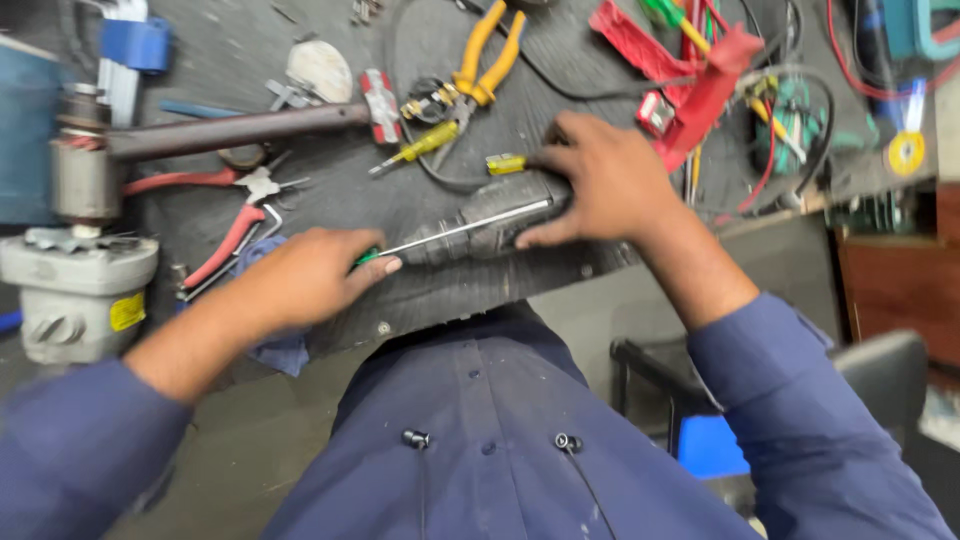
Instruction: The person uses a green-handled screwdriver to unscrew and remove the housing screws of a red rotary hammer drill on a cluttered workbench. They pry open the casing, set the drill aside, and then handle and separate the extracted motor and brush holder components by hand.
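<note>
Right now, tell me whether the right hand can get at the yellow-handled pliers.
Probably yes. The right hand rests on the dark tool body, and the yellow-handled pliers lie open on the mat just beyond it, with only cable and a small yellow screwdriver nearby, nothing covering them.

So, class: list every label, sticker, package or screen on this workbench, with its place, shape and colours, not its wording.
Yellow sticker: roughly square, on the grey metal housing at far left.
Red-and-white label: oblong, at the end of the brown metal bar.
No packages or screens show.

shirt (480, 400): navy, buttoned | sleeves: long (cuffs loose) | earbuds (490, 440): black, dangling
</note>
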### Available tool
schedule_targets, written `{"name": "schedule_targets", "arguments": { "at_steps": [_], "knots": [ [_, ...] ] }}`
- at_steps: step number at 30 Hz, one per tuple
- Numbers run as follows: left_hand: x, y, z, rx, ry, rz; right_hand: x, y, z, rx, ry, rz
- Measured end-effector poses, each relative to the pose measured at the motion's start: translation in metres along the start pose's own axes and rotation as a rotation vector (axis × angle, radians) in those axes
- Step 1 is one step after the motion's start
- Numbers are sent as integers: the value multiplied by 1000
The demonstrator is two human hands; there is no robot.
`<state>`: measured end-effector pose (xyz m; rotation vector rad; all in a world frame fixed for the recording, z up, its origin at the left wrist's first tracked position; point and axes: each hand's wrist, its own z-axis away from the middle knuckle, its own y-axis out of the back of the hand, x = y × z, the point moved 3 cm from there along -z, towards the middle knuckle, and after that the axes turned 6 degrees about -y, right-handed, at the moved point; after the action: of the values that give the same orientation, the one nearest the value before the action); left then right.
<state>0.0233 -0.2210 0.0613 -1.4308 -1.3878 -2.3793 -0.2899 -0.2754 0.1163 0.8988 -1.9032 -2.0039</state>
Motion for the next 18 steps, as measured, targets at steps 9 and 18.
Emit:
{"name": "schedule_targets", "arguments": {
  "at_steps": [9,18],
  "knots": [
    [-19,-21,-37,-455,580,-28,-4,-7,-4,-31,23,52],
    [19,3,-25,88,665,-515,2,-10,-22,-218,-102,-6]
  ]
}}
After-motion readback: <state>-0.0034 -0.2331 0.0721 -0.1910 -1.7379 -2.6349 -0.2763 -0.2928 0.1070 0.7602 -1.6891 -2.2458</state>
